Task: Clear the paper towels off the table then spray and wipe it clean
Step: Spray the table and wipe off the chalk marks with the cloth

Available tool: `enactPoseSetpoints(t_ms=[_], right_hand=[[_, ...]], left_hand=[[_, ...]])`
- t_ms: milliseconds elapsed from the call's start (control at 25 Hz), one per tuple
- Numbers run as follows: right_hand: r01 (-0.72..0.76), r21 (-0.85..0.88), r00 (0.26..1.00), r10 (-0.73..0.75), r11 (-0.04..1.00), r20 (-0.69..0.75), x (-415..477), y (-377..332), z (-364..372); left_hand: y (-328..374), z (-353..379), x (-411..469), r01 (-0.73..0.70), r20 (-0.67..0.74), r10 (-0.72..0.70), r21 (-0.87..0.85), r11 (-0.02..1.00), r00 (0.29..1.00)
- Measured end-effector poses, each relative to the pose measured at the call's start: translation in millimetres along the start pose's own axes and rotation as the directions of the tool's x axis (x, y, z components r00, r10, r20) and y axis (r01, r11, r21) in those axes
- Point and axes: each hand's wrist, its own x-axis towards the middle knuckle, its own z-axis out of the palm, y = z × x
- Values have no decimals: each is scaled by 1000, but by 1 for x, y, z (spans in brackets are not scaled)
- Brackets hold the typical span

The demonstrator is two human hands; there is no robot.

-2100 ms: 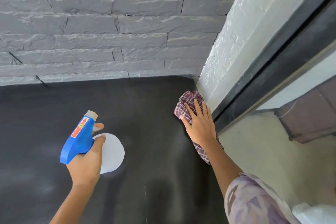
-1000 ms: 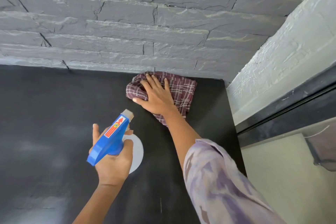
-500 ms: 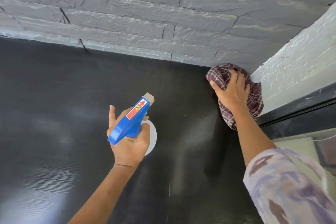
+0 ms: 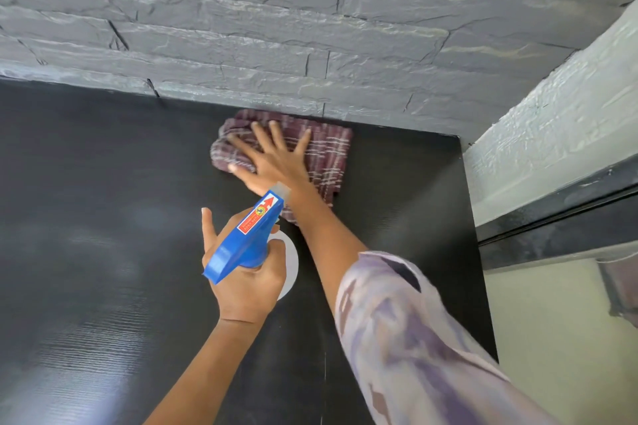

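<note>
- Pressing flat on a checked cloth point(image 4: 328, 152), the right hand point(image 4: 272, 162) lies palm down with its fingers point(image 4: 257, 134) straight and spread; they grasp nothing and simply bear on the fabric.
- That maroon-and-white cloth sits bunched on the black surface point(image 4: 103, 217) at its far edge, touching the foot of the grey stone wall point(image 4: 276, 28), a little left of the far right corner.
- A patterned lilac sleeve point(image 4: 414, 338) covers the right upper arm, which reaches across from the lower right.
- The left hand point(image 4: 248, 283) holds a spray bottle point(image 4: 247, 241) above the surface, just in front of the right wrist; most fingers are curled round the neck under the blue trigger head, while one finger points straight up beside it.
- The bottle's nozzle aims up and to the right, toward the cloth, and a part of its white body shows behind the hand.
- Pale, hazy patches show on the left of the dark surface.
- A white textured wall point(image 4: 552, 121) meets the stone wall at the right, with pale floor point(image 4: 552, 321) below it.
</note>
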Motion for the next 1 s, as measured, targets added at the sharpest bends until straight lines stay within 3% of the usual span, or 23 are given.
enactPoseSetpoints(t_ms=[160,240,320,400,520,560,640,760,840,880,960,1000], right_hand=[[248,-68,968,-250,966,-10,-34,11,1],[257,-67,964,-261,964,-55,-77,36,4],[97,-74,991,-103,993,-91,-118,80,8],[-210,-41,973,205,977,-102,-148,122,6],[-608,39,788,609,793,-88,-163,131,3],[-645,54,757,647,762,-86,-161,118,3],[-594,77,797,599,801,-78,-165,79,7],[-331,37,939,333,943,-86,-203,22,23],[-165,-22,982,163,986,-96,-251,3,35],[-152,-49,985,147,987,-90,-275,4,40],[-342,-31,937,338,939,-89,-300,19,40],[-496,7,866,495,868,-73,-297,27,36]], left_hand=[[5,0,0,-2,-36,4,52,999,999],[7,1,0,-3,-41,4,37,999,999],[9,1,0,22,-34,-22,-12,1000,999],[10,1,2,59,-21,-61,-47,997,998],[10,0,0,97,-26,-100,-85,992,995],[12,0,-1,131,-31,-135,-95,987,990],[19,-3,0,246,-11,-249,-115,963,969],[28,-16,-5,274,15,-274,-106,956,962],[30,-37,-17,257,28,-255,-81,963,967],[29,-50,-24,298,27,-297,-89,950,954],[26,-78,-39,404,-4,-406,-112,908,914],[26,-92,-47,425,-26,-430,-102,899,902]])
